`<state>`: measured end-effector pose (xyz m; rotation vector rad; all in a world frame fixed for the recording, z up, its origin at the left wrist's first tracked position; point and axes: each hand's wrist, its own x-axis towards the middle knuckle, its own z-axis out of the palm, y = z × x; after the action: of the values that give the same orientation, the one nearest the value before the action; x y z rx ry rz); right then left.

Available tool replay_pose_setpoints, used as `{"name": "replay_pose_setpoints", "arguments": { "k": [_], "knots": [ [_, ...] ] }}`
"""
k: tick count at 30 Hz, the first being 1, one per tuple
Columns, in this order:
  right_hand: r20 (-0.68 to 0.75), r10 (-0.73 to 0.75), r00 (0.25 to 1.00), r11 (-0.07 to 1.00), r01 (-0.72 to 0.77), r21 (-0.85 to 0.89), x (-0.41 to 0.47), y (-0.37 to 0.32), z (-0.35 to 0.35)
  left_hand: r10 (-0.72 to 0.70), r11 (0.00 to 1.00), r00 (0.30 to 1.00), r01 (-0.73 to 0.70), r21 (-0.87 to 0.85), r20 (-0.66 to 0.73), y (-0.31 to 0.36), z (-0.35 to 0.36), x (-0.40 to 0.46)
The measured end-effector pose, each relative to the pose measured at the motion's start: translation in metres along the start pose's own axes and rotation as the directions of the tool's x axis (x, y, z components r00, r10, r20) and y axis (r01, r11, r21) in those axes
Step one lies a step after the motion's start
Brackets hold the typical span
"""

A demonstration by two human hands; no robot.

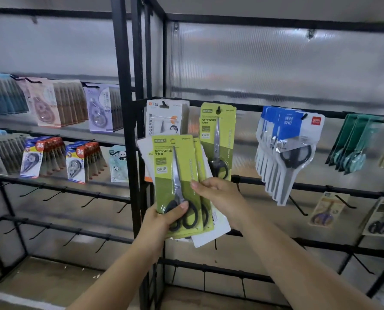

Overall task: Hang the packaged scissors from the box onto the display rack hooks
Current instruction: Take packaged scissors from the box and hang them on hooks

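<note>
A fanned stack of green-carded scissors packs [175,175] is held upright in front of the black display rack [298,186]. My left hand [162,220] grips the stack at its bottom, thumb on the front pack's black handles. From the right, my right hand [218,198] pinches the packs behind the front one, thumb on the card's edge. One identical green pack [218,135] hangs from a hook [218,109] just beyond the stack. The box is out of view.
White scissors packs [166,119] hang left of the green one; blue-white packs [285,151] and teal ones [352,142] hang to the right. Bare hooks [298,206] stick out on the lower bars. Correction-tape packs [52,139] fill the left rack.
</note>
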<state>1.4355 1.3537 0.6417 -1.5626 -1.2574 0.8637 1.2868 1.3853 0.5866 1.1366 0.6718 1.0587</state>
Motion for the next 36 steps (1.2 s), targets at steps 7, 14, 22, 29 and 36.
{"name": "replay_pose_setpoints", "arguments": {
  "k": [7,14,22,29,36],
  "knots": [
    [-0.178,0.058,0.982,0.994,-0.039,0.106,-0.002,0.006,0.001,0.046,0.998,0.998,-0.047,0.03,0.043,-0.008,0.012,-0.002],
    [-0.262,-0.001,0.965,0.983,0.049,0.177,-0.002,-0.006,0.002,0.001,1.0,0.997,0.002,-0.03,0.075,-0.011,0.032,-0.003],
    [-0.318,-0.014,0.948,0.964,0.097,0.246,0.0,-0.013,0.006,-0.045,0.962,0.996,0.064,-0.267,0.08,-0.001,0.03,-0.002],
    [-0.433,-0.051,0.9,0.91,0.221,0.352,-0.001,-0.01,0.025,-0.027,0.96,1.0,0.026,-0.277,0.002,0.005,0.023,-0.002],
    [-0.418,0.0,0.908,0.859,0.214,0.466,0.003,-0.012,0.027,-0.058,0.953,0.998,0.052,-0.297,-0.011,0.007,0.017,0.003]
  ]
}}
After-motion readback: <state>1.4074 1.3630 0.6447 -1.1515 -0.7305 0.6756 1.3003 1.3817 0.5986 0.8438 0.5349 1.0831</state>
